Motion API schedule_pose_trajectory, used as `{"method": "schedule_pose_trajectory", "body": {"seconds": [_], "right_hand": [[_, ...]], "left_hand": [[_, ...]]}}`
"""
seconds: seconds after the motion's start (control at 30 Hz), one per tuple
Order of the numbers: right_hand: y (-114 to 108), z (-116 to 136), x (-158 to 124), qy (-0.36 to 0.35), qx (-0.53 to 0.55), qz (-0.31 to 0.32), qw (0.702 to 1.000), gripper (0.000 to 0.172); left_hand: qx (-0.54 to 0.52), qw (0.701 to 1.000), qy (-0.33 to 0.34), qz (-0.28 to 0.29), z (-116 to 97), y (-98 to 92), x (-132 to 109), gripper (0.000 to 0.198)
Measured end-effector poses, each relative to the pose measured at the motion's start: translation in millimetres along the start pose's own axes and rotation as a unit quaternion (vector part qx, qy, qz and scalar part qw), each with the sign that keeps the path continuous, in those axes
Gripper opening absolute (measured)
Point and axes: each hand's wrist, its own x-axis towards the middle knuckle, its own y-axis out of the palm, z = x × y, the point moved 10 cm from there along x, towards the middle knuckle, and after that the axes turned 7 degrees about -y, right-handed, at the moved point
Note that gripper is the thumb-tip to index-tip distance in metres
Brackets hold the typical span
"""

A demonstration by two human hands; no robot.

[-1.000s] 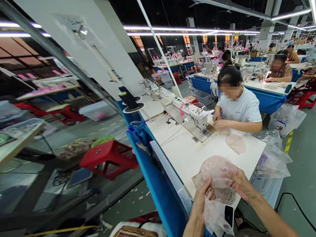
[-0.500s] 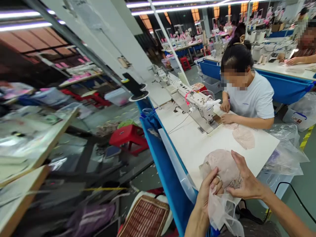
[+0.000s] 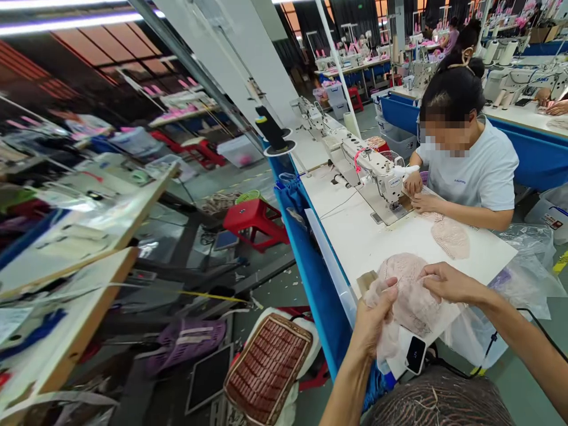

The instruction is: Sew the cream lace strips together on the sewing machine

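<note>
Pale pink lace fabric hangs between my two hands above the near corner of the white table. My left hand is closed on its left side, with sheer cloth bunched below the fingers. On the upper right side, my right hand pinches the fabric between thumb and fingers. A small beige piece lies by the left edge of the fabric. Below my hands is a white device with a dark screen. Another lace piece lies flat farther back.
A person in a white shirt works at the sewing machine across the table. Blue cloth hangs along the table's left edge. A red stool and a seat with a woven mat stand left.
The view has shifted, so the table sits farther left and higher. My right hand has gone from spread fingers to a pinch on the fabric. The dark-screened device now shows clearly.
</note>
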Motion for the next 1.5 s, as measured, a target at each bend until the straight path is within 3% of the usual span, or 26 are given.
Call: {"method": "schedule_pose_trajectory", "body": {"seconds": [0.13, 0.23, 0.37, 0.63, 1.13, 1.3, 1.5], "right_hand": [[14, 9, -2, 0.049, -0.018, 0.075, 0.996, 0.018], [20, 17, -3, 0.051, -0.028, 0.098, 0.994, 0.02], [27, 26, -7, 0.041, -0.03, 0.132, 0.99, 0.026], [52, 43, 2, -0.07, 0.039, 0.184, 0.98, 0.054], [90, 37, 26, -0.063, 0.093, 0.173, 0.979, 0.054], [97, 36, 30, -0.056, 0.1, 0.166, 0.979, 0.054], [101, 28, 35, -0.049, 0.097, 0.149, 0.983, 0.053]], "left_hand": [[0.086, 0.991, 0.015, 0.102, -4, 28.6, -12, 0.062], [0.097, 0.987, 0.048, 0.116, -9, 35.8, -16, 0.041], [0.011, 0.995, -0.011, 0.094, 2, 21.9, -11, 0.042], [-0.043, 0.988, -0.062, 0.132, 5, 4.0, -20, 0.045], [-0.059, 0.995, -0.031, 0.07, 16, -46.5, -17, 0.047], [-0.029, 0.997, -0.018, 0.064, 14, -57.2, -18, 0.05], [-0.062, 0.993, -0.05, 0.082, 17, -63.5, -20, 0.052]]}}
